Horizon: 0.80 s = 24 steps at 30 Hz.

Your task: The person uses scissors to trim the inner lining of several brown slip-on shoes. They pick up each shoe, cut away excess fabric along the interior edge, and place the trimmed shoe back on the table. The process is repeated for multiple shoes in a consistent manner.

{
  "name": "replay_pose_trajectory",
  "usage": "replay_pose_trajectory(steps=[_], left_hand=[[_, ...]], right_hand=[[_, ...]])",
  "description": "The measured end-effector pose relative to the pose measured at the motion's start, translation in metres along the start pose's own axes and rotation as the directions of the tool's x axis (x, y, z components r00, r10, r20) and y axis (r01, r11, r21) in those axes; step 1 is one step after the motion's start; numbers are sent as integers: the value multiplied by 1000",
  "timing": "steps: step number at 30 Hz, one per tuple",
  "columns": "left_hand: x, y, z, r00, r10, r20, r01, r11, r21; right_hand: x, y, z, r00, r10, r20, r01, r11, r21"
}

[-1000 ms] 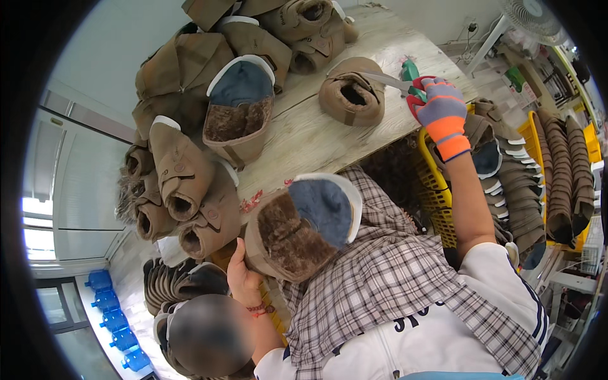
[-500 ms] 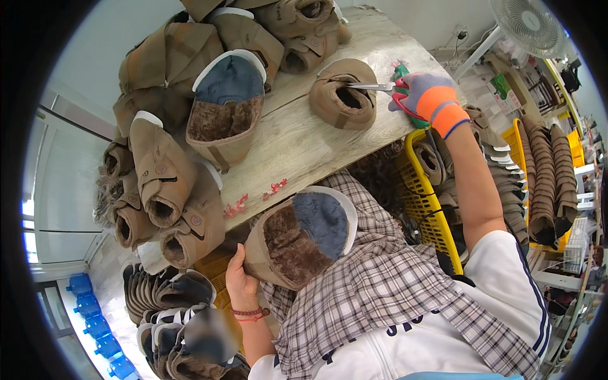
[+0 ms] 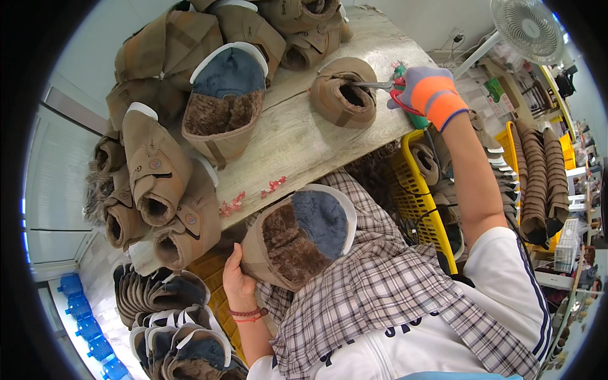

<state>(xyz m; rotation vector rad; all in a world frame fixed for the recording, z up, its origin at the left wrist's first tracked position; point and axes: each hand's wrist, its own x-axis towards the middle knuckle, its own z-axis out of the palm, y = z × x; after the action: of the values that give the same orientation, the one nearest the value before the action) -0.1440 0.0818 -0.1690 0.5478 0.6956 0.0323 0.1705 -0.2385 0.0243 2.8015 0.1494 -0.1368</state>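
Note:
My left hand (image 3: 235,278) grips a brown fur-lined boot (image 3: 297,237) with a blue insole, held over my lap on a plaid cloth (image 3: 380,291). My right hand (image 3: 427,92), in a grey and orange glove, is closed on scissors with red and green handles (image 3: 396,85). The metal blades point into the opening of another brown boot (image 3: 342,95) lying on the wooden table (image 3: 297,145).
Many brown boots (image 3: 158,164) are piled on the table's left and far side. Small red scraps (image 3: 234,204) lie near the table edge. A yellow crate (image 3: 430,190) with boots stands to my right, soles (image 3: 544,177) are stacked beyond, and a fan (image 3: 525,25) stands at the far right.
My right hand with the scissors has come down onto the boot on the table, blades now at its opening. The boot in my left hand has stayed over my lap.

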Motion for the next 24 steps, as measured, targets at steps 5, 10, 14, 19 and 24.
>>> replay_pose_trajectory(steps=[5, 10, 14, 19, 24], left_hand=[[0, 0, -2, 1000, -9, -6, 9, 1000, -10], [2, -1, -4, 1000, -11, 6, 11, 1000, -27], [2, -2, -6, 999, -19, 42, 20, 1000, -16], [-2, -4, -6, 1000, 2, 30, -1, 999, -35], [5, 1, -7, 994, -47, -94, 44, 998, -34]], right_hand=[[-2, -8, -6, 1000, -15, 11, 15, 1000, -18], [-1, -5, -3, 997, -23, 73, 26, 999, -33], [-17, 10, -4, 995, 67, 71, -70, 996, 50], [-29, 24, 32, 962, 112, -248, -50, 968, 244], [-69, -18, 79, 865, -73, -496, 310, 856, 414]])
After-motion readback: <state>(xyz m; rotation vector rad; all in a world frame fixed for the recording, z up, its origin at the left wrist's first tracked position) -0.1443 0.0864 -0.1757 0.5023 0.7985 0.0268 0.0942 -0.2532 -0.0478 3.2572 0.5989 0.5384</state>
